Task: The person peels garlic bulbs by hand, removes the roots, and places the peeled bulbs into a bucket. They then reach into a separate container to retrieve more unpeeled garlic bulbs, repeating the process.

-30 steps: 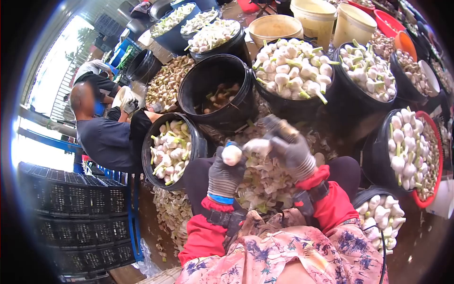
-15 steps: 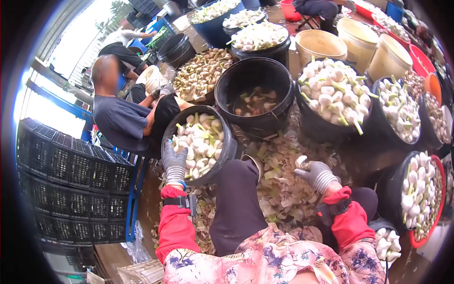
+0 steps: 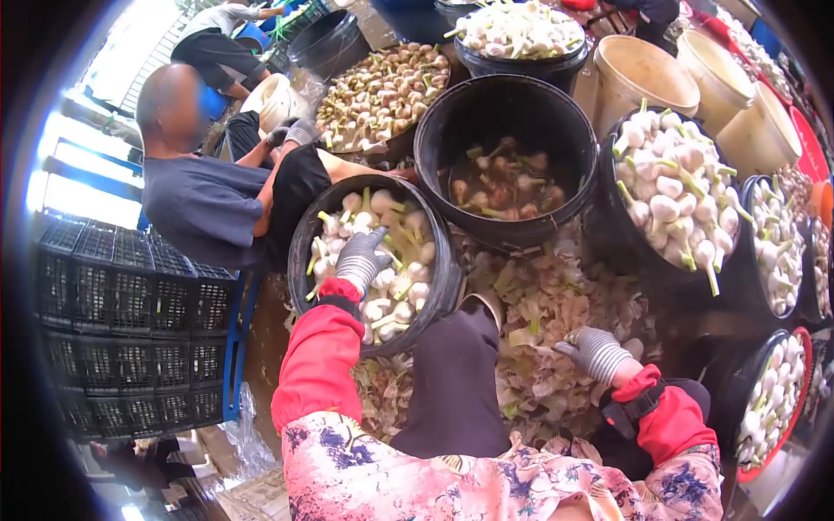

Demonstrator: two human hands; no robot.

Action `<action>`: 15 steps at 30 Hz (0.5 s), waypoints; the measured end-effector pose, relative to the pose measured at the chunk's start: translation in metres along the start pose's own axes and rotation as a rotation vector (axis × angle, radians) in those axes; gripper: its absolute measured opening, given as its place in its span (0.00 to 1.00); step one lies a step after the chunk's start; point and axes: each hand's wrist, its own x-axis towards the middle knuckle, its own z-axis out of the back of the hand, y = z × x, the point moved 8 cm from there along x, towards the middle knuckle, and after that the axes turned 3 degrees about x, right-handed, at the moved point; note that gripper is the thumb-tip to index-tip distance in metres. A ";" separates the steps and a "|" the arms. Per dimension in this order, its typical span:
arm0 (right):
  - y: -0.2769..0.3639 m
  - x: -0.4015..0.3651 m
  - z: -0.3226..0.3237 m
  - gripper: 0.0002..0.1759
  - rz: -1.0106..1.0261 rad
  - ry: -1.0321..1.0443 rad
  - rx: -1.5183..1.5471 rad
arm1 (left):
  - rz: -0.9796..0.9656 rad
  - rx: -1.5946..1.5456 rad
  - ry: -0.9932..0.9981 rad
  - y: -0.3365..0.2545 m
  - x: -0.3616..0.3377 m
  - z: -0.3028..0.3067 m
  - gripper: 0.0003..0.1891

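My left hand (image 3: 361, 257), in a grey striped glove, is over the black bucket (image 3: 300, 252) at centre left, touching the garlic bulbs (image 3: 404, 234) in it. Its fingers are apart, with no bulb seen in its grip. My right hand (image 3: 598, 354), gloved alike, is low over the heap of garlic peels and leaves (image 3: 539, 304) to the right of my knee. Its fingers are curled together; what they hold, if anything, is too small to make out.
A larger black bucket (image 3: 434, 148) holds some brownish bulbs low inside. Buckets of white garlic (image 3: 673, 191) stand at the right, beside cream buckets (image 3: 647, 74). A person (image 3: 204, 195) sits at the left, above stacked black crates (image 3: 130, 295). Another person bends behind.
My left hand has moved from the bucket's near left rim to over its bulbs. The white bulb seen at my right hand's fingertips no longer shows there. The view has shifted.
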 end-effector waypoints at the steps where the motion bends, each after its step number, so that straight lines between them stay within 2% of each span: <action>1: 0.002 0.004 -0.003 0.27 0.027 0.023 -0.032 | 0.046 0.108 0.110 -0.008 0.002 0.002 0.39; 2: 0.001 0.007 -0.004 0.27 0.021 0.029 -0.022 | 0.041 0.112 0.122 -0.018 0.003 0.006 0.39; 5: 0.006 0.006 -0.001 0.27 0.004 0.143 -0.075 | 0.193 0.191 0.260 -0.021 0.007 0.003 0.45; 8: 0.008 0.004 0.015 0.28 0.071 0.058 -0.052 | 0.209 0.244 0.234 -0.015 0.012 0.001 0.45; 10: 0.006 0.001 0.030 0.26 0.090 0.040 -0.014 | 0.044 0.038 0.040 -0.010 0.013 0.019 0.44; 12: 0.004 0.002 0.039 0.25 0.227 -0.090 0.029 | 0.073 -0.078 -0.091 -0.005 0.018 0.053 0.39; 13: -0.002 0.009 0.039 0.26 0.154 -0.034 0.099 | 0.053 -0.157 -0.156 -0.014 0.023 0.069 0.34; 14: -0.007 0.016 0.033 0.27 0.236 -0.091 0.109 | 0.037 -0.235 -0.217 -0.023 0.031 0.091 0.30; 15: 0.002 0.011 0.047 0.27 0.198 -0.034 0.085 | 0.170 -0.750 -0.096 -0.047 0.032 0.102 0.20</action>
